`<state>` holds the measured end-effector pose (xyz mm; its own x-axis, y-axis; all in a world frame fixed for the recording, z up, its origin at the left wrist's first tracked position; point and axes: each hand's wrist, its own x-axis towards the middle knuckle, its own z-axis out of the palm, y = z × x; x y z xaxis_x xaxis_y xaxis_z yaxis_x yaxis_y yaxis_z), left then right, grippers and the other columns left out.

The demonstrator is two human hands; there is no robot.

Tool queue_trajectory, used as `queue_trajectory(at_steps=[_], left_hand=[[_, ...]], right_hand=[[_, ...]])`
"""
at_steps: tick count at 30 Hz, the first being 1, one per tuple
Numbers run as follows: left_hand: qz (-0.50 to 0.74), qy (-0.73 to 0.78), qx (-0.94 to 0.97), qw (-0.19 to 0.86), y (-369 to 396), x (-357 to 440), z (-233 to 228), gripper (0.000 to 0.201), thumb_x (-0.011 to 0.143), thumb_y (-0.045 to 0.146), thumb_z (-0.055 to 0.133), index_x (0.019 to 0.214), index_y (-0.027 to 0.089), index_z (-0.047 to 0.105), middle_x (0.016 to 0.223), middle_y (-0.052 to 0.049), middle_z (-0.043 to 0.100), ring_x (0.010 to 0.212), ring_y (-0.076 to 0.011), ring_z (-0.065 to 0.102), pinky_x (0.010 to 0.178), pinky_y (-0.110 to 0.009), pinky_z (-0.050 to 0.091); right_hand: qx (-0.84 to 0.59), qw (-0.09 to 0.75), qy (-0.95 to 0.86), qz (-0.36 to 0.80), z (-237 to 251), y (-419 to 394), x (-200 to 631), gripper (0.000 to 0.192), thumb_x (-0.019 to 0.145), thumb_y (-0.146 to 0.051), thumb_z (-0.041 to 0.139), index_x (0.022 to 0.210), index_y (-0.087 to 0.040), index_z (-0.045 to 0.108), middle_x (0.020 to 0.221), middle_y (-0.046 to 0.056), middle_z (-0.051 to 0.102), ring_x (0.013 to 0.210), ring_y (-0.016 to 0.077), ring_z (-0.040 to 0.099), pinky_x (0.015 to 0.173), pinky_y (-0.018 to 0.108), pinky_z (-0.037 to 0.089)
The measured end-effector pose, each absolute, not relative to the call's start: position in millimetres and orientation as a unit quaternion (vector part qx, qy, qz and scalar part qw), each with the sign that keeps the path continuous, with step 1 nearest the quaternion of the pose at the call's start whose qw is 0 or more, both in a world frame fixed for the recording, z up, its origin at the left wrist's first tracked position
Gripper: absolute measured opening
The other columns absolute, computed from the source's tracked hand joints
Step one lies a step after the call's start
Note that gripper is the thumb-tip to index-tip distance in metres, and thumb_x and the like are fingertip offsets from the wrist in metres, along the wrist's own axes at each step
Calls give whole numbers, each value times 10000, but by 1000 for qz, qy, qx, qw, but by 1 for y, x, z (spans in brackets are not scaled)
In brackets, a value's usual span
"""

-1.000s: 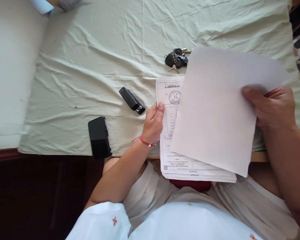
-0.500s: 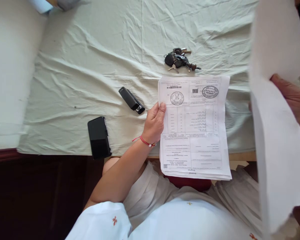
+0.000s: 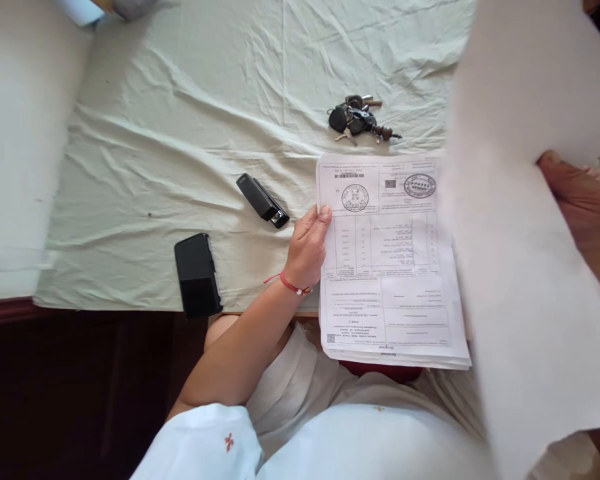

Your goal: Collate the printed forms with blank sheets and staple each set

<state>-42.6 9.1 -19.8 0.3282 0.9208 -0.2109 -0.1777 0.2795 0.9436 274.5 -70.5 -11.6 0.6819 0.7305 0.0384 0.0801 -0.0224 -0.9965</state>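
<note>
A stack of printed forms [image 3: 390, 267] with two round stamps lies on the pale green cloth and overhangs the table's near edge. My left hand [image 3: 307, 247], with a red thread at the wrist, grips the stack's left edge. My right hand [image 3: 583, 203] is at the far right, pinching a blank-backed white sheet [image 3: 525, 220] held up in the air. That sheet is close to the camera and blurred, and it hides the right side of the table.
A black stapler [image 3: 263, 201] lies just left of the forms. A black phone [image 3: 197, 274] sits at the table's near edge. A bunch of keys [image 3: 356, 120] rests beyond the forms. The wrinkled cloth [image 3: 190, 100] covers the table. White clothing fills the lower view.
My right hand lifted the top sheet off the stack and swung it up to the right, uncovering the stamped form. The sheet has since drifted back leftward. My left hand stayed put.
</note>
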Motion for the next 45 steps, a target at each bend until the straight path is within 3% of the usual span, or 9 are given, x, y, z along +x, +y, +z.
queue_trajectory(at_steps=[2, 5, 7, 9, 14, 18, 23, 33, 45], left_hand=[[401, 418, 438, 687, 8, -42, -20, 355, 863, 527, 749, 1077, 245, 777, 1201, -79, 778, 1355, -340, 606, 1090, -457, 548], [404, 424, 431, 686, 8, -41, -19, 329, 854, 500, 758, 1046, 233, 780, 1161, -74, 788, 1358, -334, 603, 1106, -446, 542], [409, 430, 429, 681, 8, -39, -19, 312, 849, 488, 762, 1019, 227, 784, 1126, -69, 795, 1360, -332, 603, 1113, -439, 539], [409, 432, 424, 683, 7, -38, -18, 304, 850, 480, 760, 1010, 224, 785, 1112, -65, 798, 1359, -331, 604, 1112, -435, 541], [403, 427, 391, 709, 4, -36, -16, 303, 867, 444, 750, 1049, 203, 780, 1143, -65, 795, 1349, -316, 617, 1100, -413, 551], [413, 441, 377, 702, 4, -36, -19, 284, 862, 410, 766, 1047, 195, 780, 1124, -62, 801, 1334, -303, 631, 1108, -395, 549], [421, 456, 364, 694, 4, -37, -21, 242, 858, 389, 779, 1001, 193, 773, 1134, -56, 798, 1336, -297, 630, 1128, -399, 535], [412, 448, 360, 707, 1, -36, -18, 236, 888, 370, 752, 1048, 198, 766, 1159, -45, 794, 1343, -302, 623, 1129, -423, 536], [407, 417, 388, 714, 1, -37, -22, 323, 896, 431, 750, 1135, 214, 767, 1202, -56, 785, 1327, -304, 637, 1119, -418, 547]], right_hand=[[-650, 645, -300, 267, -11, -70, 267, 367, 583, -516, 952, 808, -260, 813, 971, -40, 753, 1010, 169, 697, 1062, 371, 559], [-631, 645, -259, 344, -6, -70, 251, 433, 475, -468, 999, 757, -214, 791, 885, -1, 757, 745, 132, 677, 804, 327, 627], [-626, 636, -240, 382, -5, -71, 242, 418, 461, -417, 1010, 681, -174, 750, 801, 19, 736, 618, 104, 628, 621, 273, 595], [-621, 625, -242, 407, -5, -73, 236, 403, 494, -397, 1003, 674, -157, 735, 776, 31, 725, 593, 103, 623, 539, 242, 559], [-610, 592, -346, 396, -11, -80, 232, 276, 722, -389, 899, 809, -164, 765, 837, 18, 723, 661, 91, 636, 547, 200, 544], [-617, 560, -423, 356, -12, -86, 231, 240, 824, -342, 820, 734, -148, 711, 745, -12, 652, 615, 52, 572, 508, 156, 477], [-609, 555, -429, 371, -13, -86, 228, 300, 842, -355, 801, 689, -143, 654, 653, -30, 572, 542, 32, 500, 460, 145, 415], [-586, 574, -384, 424, -14, -86, 220, 220, 835, -344, 818, 775, -154, 724, 753, -9, 685, 605, 55, 612, 511, 151, 490], [-578, 557, -415, 428, -14, -89, 219, 241, 883, -322, 771, 731, -153, 688, 706, -22, 663, 573, 42, 586, 487, 140, 460]])
